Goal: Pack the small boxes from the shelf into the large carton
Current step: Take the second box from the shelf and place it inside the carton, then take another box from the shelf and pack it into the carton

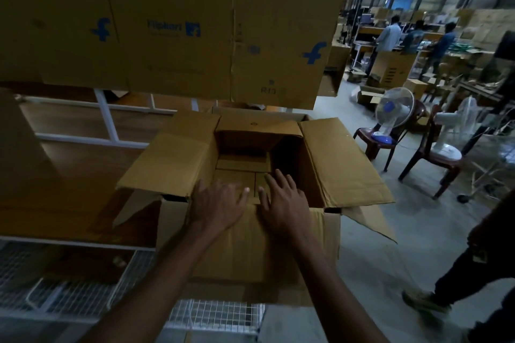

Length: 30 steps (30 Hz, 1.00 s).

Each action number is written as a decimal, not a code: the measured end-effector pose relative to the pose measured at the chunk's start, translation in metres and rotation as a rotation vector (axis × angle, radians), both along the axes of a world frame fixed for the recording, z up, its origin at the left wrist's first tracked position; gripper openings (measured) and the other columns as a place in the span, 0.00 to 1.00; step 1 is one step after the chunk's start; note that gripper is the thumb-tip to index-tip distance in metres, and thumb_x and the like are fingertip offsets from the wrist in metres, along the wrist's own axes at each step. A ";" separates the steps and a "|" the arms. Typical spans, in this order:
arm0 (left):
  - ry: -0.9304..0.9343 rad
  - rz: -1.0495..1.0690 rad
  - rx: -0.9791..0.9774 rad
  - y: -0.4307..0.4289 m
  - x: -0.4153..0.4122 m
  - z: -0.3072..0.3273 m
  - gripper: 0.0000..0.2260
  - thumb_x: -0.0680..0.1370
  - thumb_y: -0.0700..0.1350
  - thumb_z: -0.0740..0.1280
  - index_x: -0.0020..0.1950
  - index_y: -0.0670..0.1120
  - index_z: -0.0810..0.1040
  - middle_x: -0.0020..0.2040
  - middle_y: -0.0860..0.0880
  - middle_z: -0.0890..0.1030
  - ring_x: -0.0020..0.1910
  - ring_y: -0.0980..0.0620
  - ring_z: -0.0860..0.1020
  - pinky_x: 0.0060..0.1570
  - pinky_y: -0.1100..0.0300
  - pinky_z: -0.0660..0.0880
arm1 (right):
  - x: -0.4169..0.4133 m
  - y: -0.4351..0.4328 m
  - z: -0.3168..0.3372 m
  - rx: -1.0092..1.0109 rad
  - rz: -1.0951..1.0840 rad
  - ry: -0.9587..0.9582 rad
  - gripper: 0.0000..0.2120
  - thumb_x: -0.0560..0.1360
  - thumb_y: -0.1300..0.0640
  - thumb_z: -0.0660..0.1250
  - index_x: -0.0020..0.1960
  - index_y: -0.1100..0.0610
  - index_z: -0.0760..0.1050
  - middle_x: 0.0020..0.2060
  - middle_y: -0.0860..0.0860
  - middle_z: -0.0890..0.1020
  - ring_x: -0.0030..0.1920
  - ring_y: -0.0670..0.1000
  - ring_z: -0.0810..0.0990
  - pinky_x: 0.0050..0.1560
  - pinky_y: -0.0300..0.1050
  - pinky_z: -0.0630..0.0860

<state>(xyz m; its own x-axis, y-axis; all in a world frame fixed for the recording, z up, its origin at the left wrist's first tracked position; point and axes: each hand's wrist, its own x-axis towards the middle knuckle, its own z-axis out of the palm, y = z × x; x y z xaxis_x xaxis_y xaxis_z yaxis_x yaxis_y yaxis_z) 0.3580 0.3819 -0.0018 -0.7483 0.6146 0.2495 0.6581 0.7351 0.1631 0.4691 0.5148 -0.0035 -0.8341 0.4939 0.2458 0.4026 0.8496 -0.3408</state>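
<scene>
The large brown carton (342, 164) stands open in front of me with its flaps spread outward. Several small brown boxes (242, 166) lie packed side by side at its bottom. My left hand (217, 200) and my right hand (281, 198) reach over the near rim, fingers straight and spread, palms down. Both hover at or on the small boxes nearest me; neither grips anything. The nearest packed boxes are partly hidden under my hands.
A wooden shelf with white frame (106, 120) runs along the left. Big printed cartons (172, 25) hang overhead. Two fans on chairs (393, 117) stand to the right. A person's leg (473, 273) is close at the right; more people work far behind.
</scene>
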 end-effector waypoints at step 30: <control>0.014 -0.059 0.051 -0.022 -0.019 -0.014 0.34 0.81 0.68 0.40 0.79 0.54 0.66 0.77 0.51 0.71 0.80 0.45 0.61 0.78 0.37 0.47 | -0.003 -0.007 0.012 -0.013 -0.047 -0.027 0.15 0.85 0.45 0.54 0.64 0.49 0.76 0.52 0.49 0.84 0.52 0.48 0.82 0.69 0.57 0.70</control>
<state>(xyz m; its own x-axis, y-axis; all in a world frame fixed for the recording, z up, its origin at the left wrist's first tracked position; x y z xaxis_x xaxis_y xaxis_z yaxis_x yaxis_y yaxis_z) 0.3387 0.3601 -0.0154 -0.7070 0.6440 0.2921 0.7028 0.6856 0.1895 0.4662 0.5075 0.0083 -0.8159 0.5359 0.2172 0.4512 0.8249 -0.3404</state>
